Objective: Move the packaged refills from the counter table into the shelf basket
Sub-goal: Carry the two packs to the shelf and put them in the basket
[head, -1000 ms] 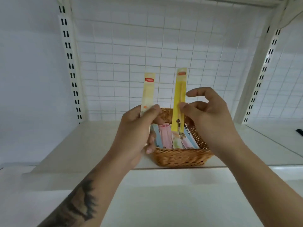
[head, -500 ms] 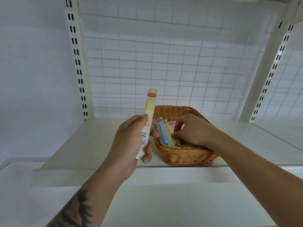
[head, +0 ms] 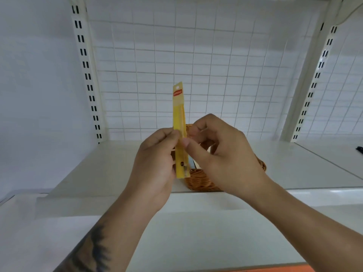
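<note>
Head view shows both hands pinching one long, flat yellow packaged refill [head: 179, 132] held upright: the left hand [head: 155, 163] has a closed grip on its left edge, the right hand [head: 222, 154] nips its right edge between thumb and forefinger. Behind them, on the white shelf [head: 110, 165], sits the woven wicker basket [head: 202, 181], mostly hidden. A slack handover could let the slim pack slip and drop short of the basket.

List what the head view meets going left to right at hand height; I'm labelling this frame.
Left upright → left hand → yellow refill → right hand → basket → right upright.
</note>
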The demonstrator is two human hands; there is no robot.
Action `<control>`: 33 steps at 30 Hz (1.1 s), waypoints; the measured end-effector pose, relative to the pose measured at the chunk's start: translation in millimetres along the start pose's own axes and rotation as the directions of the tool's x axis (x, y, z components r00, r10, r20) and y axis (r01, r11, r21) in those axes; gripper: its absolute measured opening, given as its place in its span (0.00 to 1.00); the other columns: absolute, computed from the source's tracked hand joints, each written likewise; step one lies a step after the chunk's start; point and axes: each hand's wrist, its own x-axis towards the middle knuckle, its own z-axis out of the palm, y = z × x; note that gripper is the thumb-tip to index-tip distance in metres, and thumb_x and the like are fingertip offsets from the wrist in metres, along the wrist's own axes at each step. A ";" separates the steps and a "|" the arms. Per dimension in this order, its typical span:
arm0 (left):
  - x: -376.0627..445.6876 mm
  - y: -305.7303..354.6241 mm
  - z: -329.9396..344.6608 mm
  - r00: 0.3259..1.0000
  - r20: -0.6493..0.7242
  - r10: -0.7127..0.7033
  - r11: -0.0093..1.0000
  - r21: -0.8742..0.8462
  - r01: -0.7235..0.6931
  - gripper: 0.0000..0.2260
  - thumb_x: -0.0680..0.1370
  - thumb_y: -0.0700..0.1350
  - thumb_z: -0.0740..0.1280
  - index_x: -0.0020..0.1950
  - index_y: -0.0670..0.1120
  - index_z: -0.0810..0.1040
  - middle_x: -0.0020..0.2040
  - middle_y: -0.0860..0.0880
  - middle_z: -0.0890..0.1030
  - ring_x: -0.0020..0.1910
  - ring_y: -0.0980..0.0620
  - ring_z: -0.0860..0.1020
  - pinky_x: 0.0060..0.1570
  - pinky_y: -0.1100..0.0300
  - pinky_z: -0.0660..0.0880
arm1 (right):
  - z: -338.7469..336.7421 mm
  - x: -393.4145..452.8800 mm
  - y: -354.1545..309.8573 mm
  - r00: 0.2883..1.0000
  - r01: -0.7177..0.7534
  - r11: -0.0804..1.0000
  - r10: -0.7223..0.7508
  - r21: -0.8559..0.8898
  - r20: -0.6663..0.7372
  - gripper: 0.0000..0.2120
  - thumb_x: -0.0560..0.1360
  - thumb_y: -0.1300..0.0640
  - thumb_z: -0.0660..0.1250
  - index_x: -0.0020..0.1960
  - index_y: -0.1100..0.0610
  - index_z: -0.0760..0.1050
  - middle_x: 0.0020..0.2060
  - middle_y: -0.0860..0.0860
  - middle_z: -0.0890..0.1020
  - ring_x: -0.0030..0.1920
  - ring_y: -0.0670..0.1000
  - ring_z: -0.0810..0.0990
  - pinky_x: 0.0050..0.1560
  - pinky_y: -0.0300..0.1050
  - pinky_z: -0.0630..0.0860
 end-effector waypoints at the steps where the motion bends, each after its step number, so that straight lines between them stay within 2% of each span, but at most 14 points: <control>1: -3.3 1.0 3.2 1.000 0.017 -0.005 0.999 -0.044 0.005 0.10 0.84 0.42 0.63 0.49 0.42 0.83 0.47 0.41 0.85 0.43 0.42 0.83 0.38 0.50 0.80 | 0.2 -3.8 0.6 1.000 0.011 1.000 -0.011 -0.001 -0.014 0.06 0.78 0.56 0.73 0.51 0.51 0.76 0.35 0.43 0.83 0.33 0.44 0.81 0.33 0.31 0.71; 3: -10.0 4.0 9.2 0.999 0.052 -0.007 0.996 -0.093 0.012 0.10 0.84 0.42 0.64 0.53 0.41 0.84 0.52 0.38 0.86 0.50 0.39 0.85 0.45 0.44 0.83 | -2.3 -7.4 0.9 0.999 0.019 1.000 -0.019 0.024 -0.032 0.07 0.77 0.57 0.73 0.52 0.50 0.77 0.36 0.44 0.83 0.36 0.46 0.82 0.34 0.32 0.73; 5: -15.4 6.8 12.9 0.998 0.049 0.030 0.998 -0.062 -0.027 0.10 0.83 0.42 0.65 0.52 0.42 0.86 0.50 0.38 0.86 0.49 0.39 0.85 0.45 0.42 0.84 | -8.0 -5.8 -1.1 1.000 0.022 0.998 -0.021 0.062 -0.017 0.07 0.78 0.59 0.72 0.53 0.50 0.77 0.36 0.47 0.83 0.35 0.47 0.82 0.35 0.36 0.75; 8: -21.0 6.8 8.5 0.987 -0.038 0.157 0.981 0.125 -0.152 0.10 0.83 0.43 0.67 0.47 0.50 0.87 0.39 0.50 0.84 0.41 0.50 0.83 0.42 0.54 0.83 | -20.3 10.2 0.8 0.996 -0.083 0.994 0.081 0.077 0.036 0.08 0.79 0.59 0.72 0.55 0.49 0.76 0.36 0.50 0.85 0.31 0.45 0.78 0.33 0.38 0.73; 10: -24.0 0.1 -3.5 0.962 -0.075 0.262 0.923 0.312 -0.227 0.07 0.81 0.46 0.69 0.49 0.55 0.86 0.41 0.57 0.85 0.43 0.58 0.83 0.45 0.61 0.81 | -27.4 28.1 12.8 0.972 -0.233 0.971 0.230 0.056 0.050 0.08 0.79 0.58 0.72 0.55 0.50 0.76 0.37 0.52 0.86 0.31 0.48 0.78 0.32 0.40 0.73; 12: -29.4 -10.7 -19.9 0.936 -0.040 0.350 0.781 0.563 -0.268 0.05 0.80 0.51 0.69 0.53 0.58 0.83 0.46 0.60 0.84 0.50 0.62 0.81 0.45 0.68 0.77 | -29.0 44.3 30.3 0.920 -0.384 0.923 0.385 -0.026 0.074 0.07 0.78 0.58 0.73 0.55 0.52 0.77 0.41 0.55 0.87 0.33 0.51 0.80 0.33 0.43 0.76; 15: -35.4 -33.3 -46.4 0.948 0.068 0.312 0.448 0.869 -0.210 0.13 0.80 0.61 0.63 0.61 0.61 0.79 0.57 0.63 0.80 0.59 0.62 0.77 0.62 0.55 0.74 | -19.1 58.5 53.1 0.855 -0.445 0.861 0.490 -0.247 0.170 0.04 0.77 0.61 0.71 0.52 0.55 0.79 0.44 0.56 0.86 0.34 0.51 0.82 0.33 0.43 0.78; 18: -40.6 -55.5 -64.4 0.958 0.163 0.237 0.046 0.983 -0.179 0.21 0.81 0.65 0.52 0.64 0.60 0.78 0.62 0.60 0.80 0.64 0.52 0.77 0.75 0.42 0.63 | -5.9 64.0 61.2 0.795 -0.421 0.808 0.548 -0.413 0.261 0.04 0.78 0.63 0.68 0.49 0.56 0.80 0.44 0.57 0.86 0.34 0.52 0.80 0.33 0.44 0.75; 20: -41.1 -66.0 -71.2 0.947 0.211 0.241 -0.067 0.977 -0.201 0.20 0.83 0.62 0.52 0.60 0.59 0.81 0.59 0.57 0.83 0.66 0.46 0.78 0.75 0.37 0.61 | 0.0 64.2 60.4 0.760 -0.407 0.786 0.574 -0.465 0.304 0.05 0.78 0.64 0.67 0.48 0.57 0.81 0.43 0.61 0.86 0.33 0.54 0.79 0.31 0.43 0.74; 22: -39.1 -71.9 -74.5 0.926 0.242 0.289 -0.108 0.970 -0.219 0.19 0.84 0.60 0.52 0.57 0.58 0.82 0.59 0.55 0.84 0.67 0.43 0.77 0.73 0.36 0.61 | 3.8 63.8 58.5 0.749 -0.379 0.768 0.582 -0.516 0.316 0.05 0.79 0.63 0.67 0.47 0.55 0.81 0.42 0.60 0.86 0.27 0.51 0.78 0.26 0.38 0.72; 24: -37.6 -73.9 -75.7 0.908 0.268 0.321 -0.128 0.963 -0.239 0.18 0.83 0.59 0.53 0.56 0.58 0.82 0.58 0.56 0.84 0.66 0.43 0.77 0.72 0.37 0.62 | 5.7 63.3 55.5 0.758 -0.324 0.745 0.573 -0.583 0.312 0.03 0.79 0.60 0.69 0.49 0.53 0.80 0.36 0.52 0.84 0.23 0.45 0.76 0.26 0.35 0.70; 26: -36.7 -75.7 -77.5 0.889 0.295 0.351 -0.137 0.955 -0.263 0.17 0.83 0.59 0.54 0.56 0.58 0.82 0.57 0.56 0.83 0.65 0.43 0.77 0.70 0.38 0.64 | 7.9 64.0 52.5 0.760 -0.285 0.731 0.566 -0.620 0.319 0.02 0.78 0.58 0.70 0.50 0.52 0.79 0.36 0.48 0.82 0.27 0.44 0.75 0.30 0.39 0.69; 30: -34.0 -81.3 -82.8 0.867 0.327 0.377 -0.156 0.945 -0.288 0.17 0.83 0.59 0.55 0.56 0.57 0.82 0.58 0.55 0.83 0.64 0.43 0.78 0.68 0.39 0.65 | 8.1 64.4 52.7 0.794 -0.291 0.725 0.546 -0.624 0.265 0.02 0.78 0.55 0.70 0.47 0.49 0.80 0.49 0.47 0.82 0.43 0.46 0.79 0.38 0.41 0.71; 33: -33.4 -83.2 -84.5 0.859 0.338 0.384 -0.173 0.941 -0.292 0.15 0.83 0.59 0.58 0.57 0.57 0.82 0.57 0.54 0.83 0.61 0.45 0.78 0.64 0.42 0.66 | 3.7 48.3 49.9 0.860 -0.307 0.746 0.483 -0.591 0.163 0.08 0.81 0.43 0.65 0.51 0.47 0.78 0.48 0.42 0.80 0.48 0.46 0.79 0.45 0.44 0.73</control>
